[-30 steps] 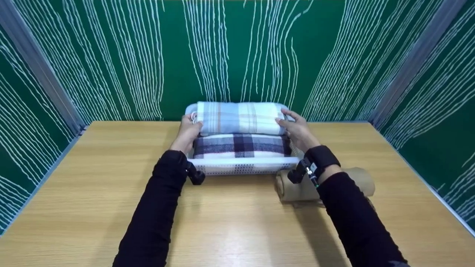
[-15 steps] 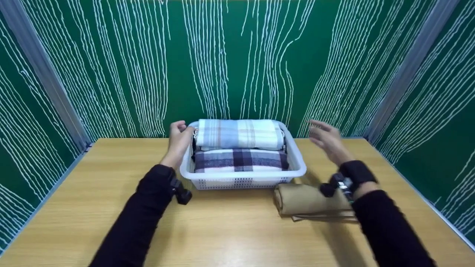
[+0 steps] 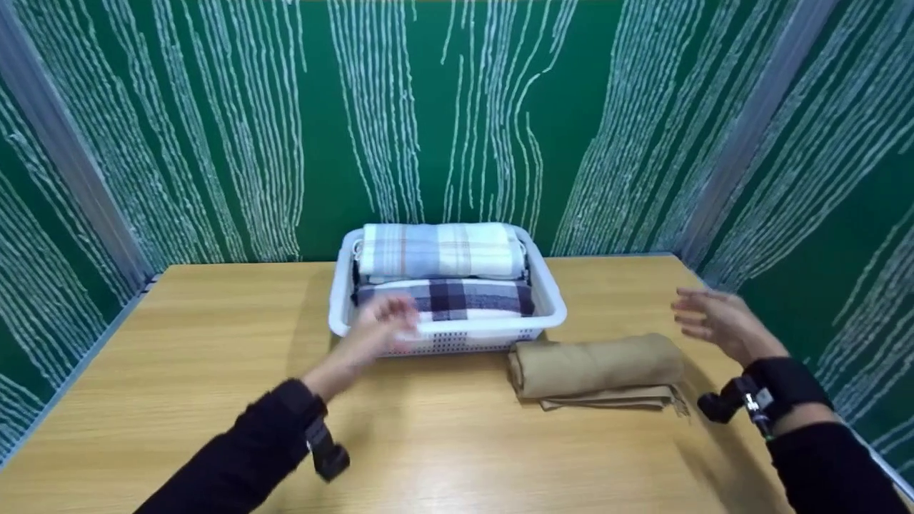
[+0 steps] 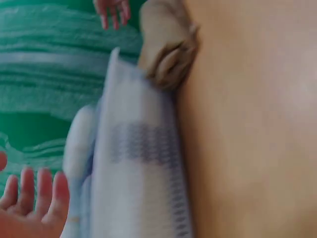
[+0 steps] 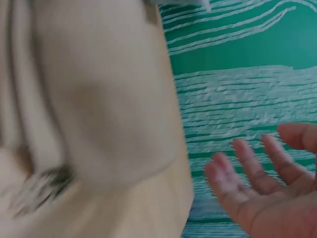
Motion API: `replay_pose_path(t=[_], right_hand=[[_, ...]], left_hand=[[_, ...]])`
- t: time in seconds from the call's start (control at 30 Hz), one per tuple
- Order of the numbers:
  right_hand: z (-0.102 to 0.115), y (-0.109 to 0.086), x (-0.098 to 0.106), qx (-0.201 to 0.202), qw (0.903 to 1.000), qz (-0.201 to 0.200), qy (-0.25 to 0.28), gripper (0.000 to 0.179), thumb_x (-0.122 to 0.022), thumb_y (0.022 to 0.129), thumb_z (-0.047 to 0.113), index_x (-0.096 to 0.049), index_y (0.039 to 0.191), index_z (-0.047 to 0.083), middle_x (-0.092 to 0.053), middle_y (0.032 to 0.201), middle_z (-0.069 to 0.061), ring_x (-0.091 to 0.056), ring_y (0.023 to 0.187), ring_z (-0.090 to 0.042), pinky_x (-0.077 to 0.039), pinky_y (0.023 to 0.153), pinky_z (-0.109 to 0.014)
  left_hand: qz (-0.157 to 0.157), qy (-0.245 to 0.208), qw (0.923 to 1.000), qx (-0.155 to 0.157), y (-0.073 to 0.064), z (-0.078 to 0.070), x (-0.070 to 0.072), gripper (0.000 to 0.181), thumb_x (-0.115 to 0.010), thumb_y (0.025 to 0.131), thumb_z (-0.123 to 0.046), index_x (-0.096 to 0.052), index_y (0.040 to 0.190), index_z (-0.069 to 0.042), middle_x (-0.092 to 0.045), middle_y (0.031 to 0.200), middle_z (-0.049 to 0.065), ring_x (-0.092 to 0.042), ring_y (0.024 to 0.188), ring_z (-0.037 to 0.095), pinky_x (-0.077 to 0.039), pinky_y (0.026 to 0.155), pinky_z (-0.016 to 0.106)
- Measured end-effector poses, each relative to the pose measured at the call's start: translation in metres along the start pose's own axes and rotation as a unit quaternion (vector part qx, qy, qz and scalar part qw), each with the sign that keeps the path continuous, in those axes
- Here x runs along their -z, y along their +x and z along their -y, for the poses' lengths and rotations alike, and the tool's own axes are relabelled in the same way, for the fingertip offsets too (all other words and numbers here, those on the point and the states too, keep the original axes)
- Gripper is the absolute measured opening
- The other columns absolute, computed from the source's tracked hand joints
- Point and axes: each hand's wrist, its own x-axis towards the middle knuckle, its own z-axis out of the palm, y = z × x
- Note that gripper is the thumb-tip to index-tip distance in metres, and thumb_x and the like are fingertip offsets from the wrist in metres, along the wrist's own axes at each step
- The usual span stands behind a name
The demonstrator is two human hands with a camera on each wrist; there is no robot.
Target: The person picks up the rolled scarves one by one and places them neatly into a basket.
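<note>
A white plastic basket (image 3: 554, 303) stands at the back middle of the table. In it lie a rolled light blue and white plaid scarf (image 3: 443, 250) at the rear and a purple and white checked scarf (image 3: 471, 298) in front. A tan scarf (image 3: 600, 365), rolled up with a fringed end, lies on the table at the basket's front right. My left hand (image 3: 375, 327), blurred, is over the basket's front left, fingers relaxed and holding nothing. My right hand (image 3: 725, 325) hovers right of the tan scarf, its fingers (image 5: 252, 168) spread and apart from it.
The wooden table (image 3: 214, 343) reaches back to a green wall (image 3: 571, 107) with white wavy lines. Grey posts (image 3: 764, 121) stand at both rear corners.
Both hands have let go of the plaid scarf, which now sits lower in the basket. My right hand has moved right past the tan scarf; my left has come forward and inward.
</note>
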Motion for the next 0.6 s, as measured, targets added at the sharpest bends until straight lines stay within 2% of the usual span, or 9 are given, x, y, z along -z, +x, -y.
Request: replay_pose_path(t=[0.03, 0.1, 0.13, 0.2, 0.27, 0.33, 0.5, 0.6], right_hand=[[-0.006, -0.002, 0.004, -0.014, 0.9997, 0.001, -0.019, 0.026, -0.048, 0.101, 0.02, -0.054, 0.124, 0.009, -0.063, 0.094, 0.006, -0.061, 0.087, -0.009, -0.051, 0.083, -0.028], [-0.016, -0.006, 0.01, -0.041, 0.9975, -0.001, -0.057, 0.047, -0.045, 0.102, 0.024, -0.034, 0.14, -0.001, -0.059, 0.106, -0.002, -0.059, 0.092, -0.012, -0.049, 0.089, -0.032], [-0.021, -0.007, 0.011, -0.053, 0.9963, -0.001, -0.068, 0.055, -0.044, 0.102, 0.026, -0.024, 0.144, -0.004, -0.055, 0.113, -0.007, -0.058, 0.093, -0.013, -0.048, 0.091, -0.034], [-0.03, -0.006, 0.012, -0.076, 0.9951, -0.004, -0.064, 0.059, -0.044, 0.102, 0.028, -0.021, 0.145, -0.004, -0.044, 0.126, -0.018, -0.057, 0.095, -0.016, -0.046, 0.094, -0.037], [-0.038, -0.007, 0.01, -0.096, 0.9935, -0.007, -0.061, 0.062, -0.044, 0.101, 0.03, -0.018, 0.146, -0.004, -0.031, 0.134, -0.026, -0.057, 0.095, -0.019, -0.046, 0.094, -0.038], [-0.046, -0.008, 0.009, -0.106, 0.9919, -0.005, -0.069, 0.064, -0.044, 0.1, 0.033, -0.018, 0.145, -0.005, -0.027, 0.137, -0.031, -0.057, 0.094, -0.019, -0.046, 0.094, -0.038], [-0.055, -0.01, 0.009, -0.112, 0.9853, 0.018, -0.128, 0.085, -0.039, 0.099, 0.05, -0.003, 0.146, -0.011, -0.029, 0.137, -0.034, -0.054, 0.1, -0.019, -0.041, 0.099, -0.043], [-0.055, -0.01, 0.007, -0.118, 0.9854, 0.024, -0.12, 0.088, -0.038, 0.098, 0.053, 0.0, 0.147, -0.01, -0.028, 0.135, -0.032, -0.051, 0.102, -0.022, -0.039, 0.099, -0.044]], left_hand=[[0.042, 0.004, 0.999, 0.013, -0.004, 0.007, -0.005, 0.034, -0.055, 0.09, -0.003, -0.048, 0.122, 0.006, -0.054, 0.113, 0.019, -0.056, 0.097, 0.025, -0.051, 0.085, 0.042], [0.105, 0.006, 0.9935, 0.045, -0.008, 0.021, -0.019, 0.04, -0.057, 0.091, -0.008, -0.045, 0.126, 0.008, -0.053, 0.118, 0.021, -0.055, 0.103, 0.031, -0.05, 0.086, 0.042], [0.127, 0.004, 0.99, 0.061, -0.009, 0.028, -0.025, 0.043, -0.057, 0.092, -0.01, -0.043, 0.128, 0.009, -0.051, 0.122, 0.023, -0.054, 0.107, 0.034, -0.05, 0.088, 0.042], [0.147, -0.015, 0.9847, 0.092, -0.009, 0.04, -0.039, 0.046, -0.055, 0.093, -0.011, -0.04, 0.131, 0.011, -0.049, 0.126, 0.027, -0.052, 0.111, 0.038, -0.049, 0.09, 0.043], [0.145, -0.041, 0.9811, 0.122, -0.006, 0.051, -0.055, 0.048, -0.054, 0.093, -0.009, -0.037, 0.132, 0.013, -0.046, 0.128, 0.029, -0.051, 0.112, 0.041, -0.048, 0.091, 0.044], [0.137, -0.064, 0.9778, 0.145, -0.003, 0.06, -0.069, 0.051, -0.054, 0.092, -0.007, -0.032, 0.134, 0.014, -0.044, 0.127, 0.03, -0.052, 0.11, 0.041, -0.048, 0.092, 0.044], [0.092, -0.104, 0.9731, 0.184, 0.011, 0.073, -0.1, 0.057, -0.054, 0.092, -0.009, -0.026, 0.135, 0.015, -0.038, 0.129, 0.034, -0.049, 0.111, 0.04, -0.047, 0.092, 0.046], [0.059, -0.116, 0.969, 0.21, 0.02, 0.073, -0.116, 0.058, -0.056, 0.092, -0.013, -0.029, 0.137, 0.012, -0.033, 0.136, 0.036, -0.046, 0.114, 0.043, -0.048, 0.089, 0.05]])
